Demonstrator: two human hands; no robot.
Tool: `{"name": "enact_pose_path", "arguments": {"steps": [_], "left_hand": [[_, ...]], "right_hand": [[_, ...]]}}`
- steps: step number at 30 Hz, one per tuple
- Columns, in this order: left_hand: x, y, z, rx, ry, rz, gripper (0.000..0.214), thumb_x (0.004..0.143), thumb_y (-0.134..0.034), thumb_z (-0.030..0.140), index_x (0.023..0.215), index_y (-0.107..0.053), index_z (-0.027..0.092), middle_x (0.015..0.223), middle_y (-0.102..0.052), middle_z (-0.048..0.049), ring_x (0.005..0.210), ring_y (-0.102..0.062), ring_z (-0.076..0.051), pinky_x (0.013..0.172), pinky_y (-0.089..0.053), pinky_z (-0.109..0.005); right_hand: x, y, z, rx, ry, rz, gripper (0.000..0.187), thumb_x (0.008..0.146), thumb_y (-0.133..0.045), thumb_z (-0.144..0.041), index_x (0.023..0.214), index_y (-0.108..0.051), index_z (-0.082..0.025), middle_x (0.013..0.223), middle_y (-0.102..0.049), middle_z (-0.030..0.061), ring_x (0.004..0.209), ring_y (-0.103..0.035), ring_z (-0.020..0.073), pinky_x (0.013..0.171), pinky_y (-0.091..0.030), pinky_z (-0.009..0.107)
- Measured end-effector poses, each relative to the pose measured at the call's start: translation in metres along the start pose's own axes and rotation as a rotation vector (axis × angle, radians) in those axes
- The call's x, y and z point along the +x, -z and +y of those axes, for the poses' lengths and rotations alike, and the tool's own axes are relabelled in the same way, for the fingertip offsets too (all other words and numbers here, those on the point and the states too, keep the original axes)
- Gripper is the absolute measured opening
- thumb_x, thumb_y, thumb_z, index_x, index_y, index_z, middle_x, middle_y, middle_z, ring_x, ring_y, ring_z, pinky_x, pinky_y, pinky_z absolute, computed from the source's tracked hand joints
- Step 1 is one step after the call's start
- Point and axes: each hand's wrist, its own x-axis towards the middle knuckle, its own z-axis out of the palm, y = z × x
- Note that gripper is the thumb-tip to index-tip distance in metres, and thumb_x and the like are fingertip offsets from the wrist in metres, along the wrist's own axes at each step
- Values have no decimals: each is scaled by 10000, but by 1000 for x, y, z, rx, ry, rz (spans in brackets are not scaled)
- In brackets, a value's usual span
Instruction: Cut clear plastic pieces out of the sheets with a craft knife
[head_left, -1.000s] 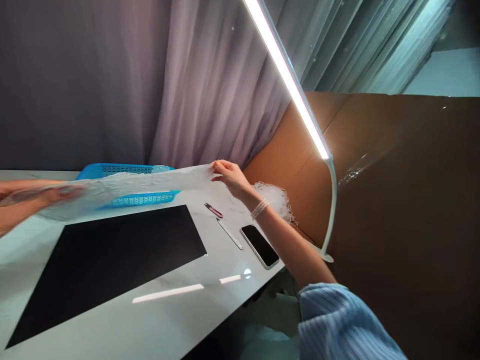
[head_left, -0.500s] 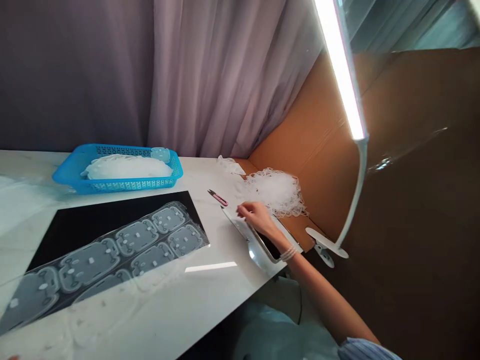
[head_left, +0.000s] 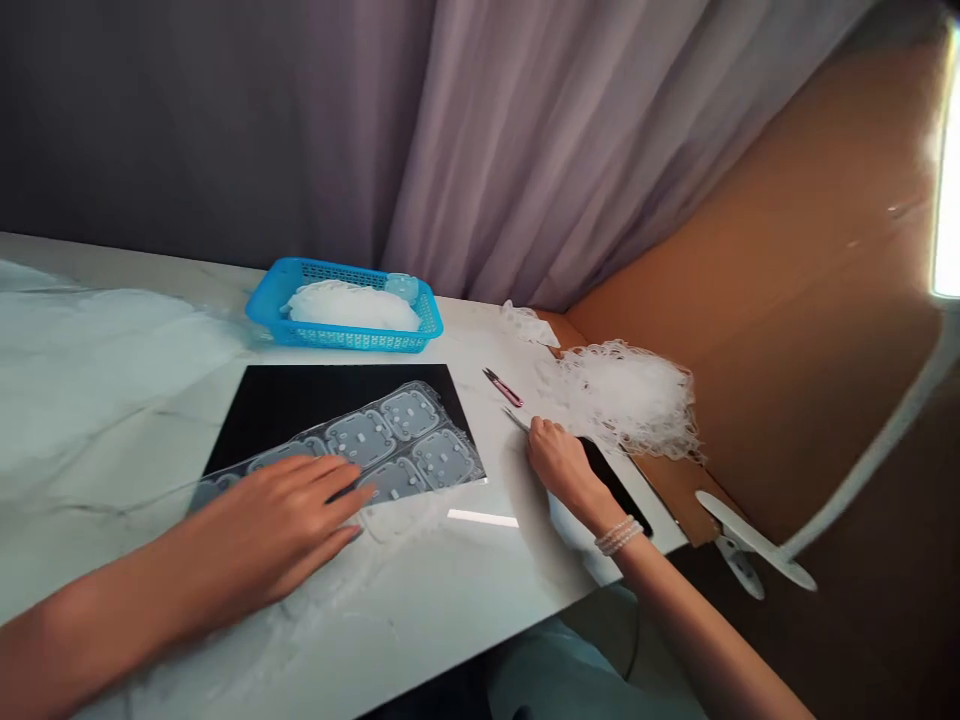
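A strip of translucent white lace patches (head_left: 405, 445) lies across a black mat (head_left: 300, 405) on the white marble table (head_left: 112, 400). My left hand (head_left: 289, 520) rests flat on the strip, fingers stretched out. My right hand (head_left: 559, 460) is curled over a thin metal tool (head_left: 516, 420) at the table's right side, beside a dark phone (head_left: 615, 485). I cannot tell whether the fingers have closed round the tool. A beaded bracelet (head_left: 619, 535) circles that wrist.
A blue plastic basket (head_left: 341, 335) with white lace pieces stands at the back. Small pink snips (head_left: 502, 387) lie near a heap of white lace trimmings (head_left: 622, 395). Cardboard walls the right side; a lamp's clamp (head_left: 750, 545) sits at the table corner. Curtains hang behind.
The lace strip, held up stretched between both hands a second ago, now lies on the mat. My left hand came down flat on it; my right hand moved to the metal tool.
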Motion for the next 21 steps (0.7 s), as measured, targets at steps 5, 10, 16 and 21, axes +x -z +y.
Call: {"name": "enact_pose_path", "arguments": {"steps": [5,10,16,21], "left_hand": [[46,-33,-12,77,36,-99,513,1011,-421,461,1454,-512,220,1522,-485,-130,1420,-423,-319,1147,-334,-470],[46,-51,-25,-1,108,-127,608,992,-377,603,1521,-402,305,1585,-400,-92,1460,-366,-300,1203,-207,-506],[50,-52,-25,6,217,-100,628,971,-373,646,1497,-442,312,1579,-405,-112,1452,-361,-367,1163,-219,-617],[47,-50,-27,-16,230,-87,644,1001,-351,582,1504,-428,188,1564,-414,-166,1455,-366,-331,1183,-246,-557]], "right_hand": [[-9,21,-1,67,125,60,490,937,-393,-122,1426,-418,-120,684,-661,27,600,-614,203,596,-426,277],[-24,60,-20,348,198,437,358,913,-433,-206,1169,-683,-216,802,-746,28,495,-593,135,598,-498,284],[-15,86,-62,522,177,885,191,905,-599,-244,1085,-665,-236,1117,-755,72,995,-737,240,819,-581,378],[7,78,-96,967,103,895,319,987,-504,-455,853,-626,-192,750,-703,50,767,-750,215,765,-593,381]]}}
